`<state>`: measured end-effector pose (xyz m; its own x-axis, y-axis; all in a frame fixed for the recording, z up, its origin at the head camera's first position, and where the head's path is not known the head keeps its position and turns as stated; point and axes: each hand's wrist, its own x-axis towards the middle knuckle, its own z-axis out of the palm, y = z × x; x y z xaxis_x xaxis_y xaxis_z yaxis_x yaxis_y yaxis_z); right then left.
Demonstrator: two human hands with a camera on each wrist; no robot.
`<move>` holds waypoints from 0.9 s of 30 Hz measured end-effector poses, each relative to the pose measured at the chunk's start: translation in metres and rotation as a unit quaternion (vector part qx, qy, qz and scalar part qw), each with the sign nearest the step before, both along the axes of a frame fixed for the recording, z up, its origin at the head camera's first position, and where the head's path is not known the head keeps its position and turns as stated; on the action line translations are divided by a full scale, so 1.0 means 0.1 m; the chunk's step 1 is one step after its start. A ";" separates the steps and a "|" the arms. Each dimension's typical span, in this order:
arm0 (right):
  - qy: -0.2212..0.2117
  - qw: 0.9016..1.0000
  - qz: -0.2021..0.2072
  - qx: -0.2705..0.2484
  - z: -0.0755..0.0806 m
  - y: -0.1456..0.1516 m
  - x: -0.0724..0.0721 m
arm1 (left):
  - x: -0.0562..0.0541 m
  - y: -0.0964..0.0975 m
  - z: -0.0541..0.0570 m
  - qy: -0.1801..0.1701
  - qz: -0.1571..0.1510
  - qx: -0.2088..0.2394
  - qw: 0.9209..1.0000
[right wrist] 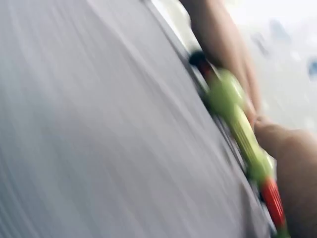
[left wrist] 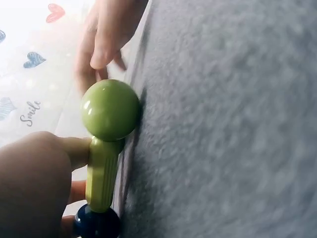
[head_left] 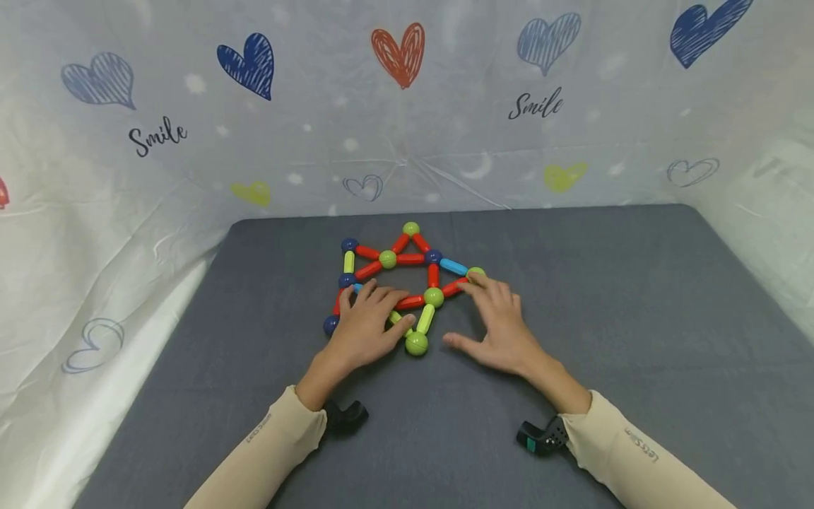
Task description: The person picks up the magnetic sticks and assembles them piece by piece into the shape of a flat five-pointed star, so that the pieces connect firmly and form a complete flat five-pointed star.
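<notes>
A flat figure of magnetic sticks and balls lies on the dark grey table, with red sticks (head_left: 410,259), blue balls (head_left: 433,256) and green balls (head_left: 388,259). My left hand (head_left: 365,325) spreads over its lower left part, covering some sticks. The left thumb is beside a yellow-green stick (left wrist: 102,173) near the lowest green ball (head_left: 416,343). At the right corner, my right hand (head_left: 502,326) has its fingertips at another green ball (head_left: 475,273), where a light blue stick (head_left: 454,266) and a red stick meet. Its thumb points away from the fingers. The right wrist view is blurred.
The grey table (head_left: 636,339) reaches out on both sides of the figure. Behind it hangs a pale curtain (head_left: 458,127) printed with hearts and words. Black wrist devices (head_left: 543,437) sit under both sleeves, close over the table.
</notes>
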<state>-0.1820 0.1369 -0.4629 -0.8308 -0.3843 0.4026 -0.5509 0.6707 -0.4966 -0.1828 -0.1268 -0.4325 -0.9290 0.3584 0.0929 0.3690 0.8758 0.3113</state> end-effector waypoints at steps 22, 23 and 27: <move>0.095 0.990 0.076 0.077 0.00 -0.27 0.15 | -0.02 -0.11 0.06 0.062 -0.030 -0.049 0.996; 0.092 0.990 0.072 0.076 0.00 -0.24 0.13 | -0.04 -0.14 0.06 0.066 -0.027 -0.057 0.996; 0.075 0.993 0.051 0.069 0.00 -0.10 0.02 | -0.11 -0.25 0.05 0.037 -0.025 -0.053 0.998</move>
<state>-0.1797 0.1271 -0.4634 -0.7194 -0.5231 0.4570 -0.6801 0.6643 -0.3102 -0.1936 -0.1519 -0.4279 -0.9020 0.4148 0.1200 0.4310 0.8824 0.1890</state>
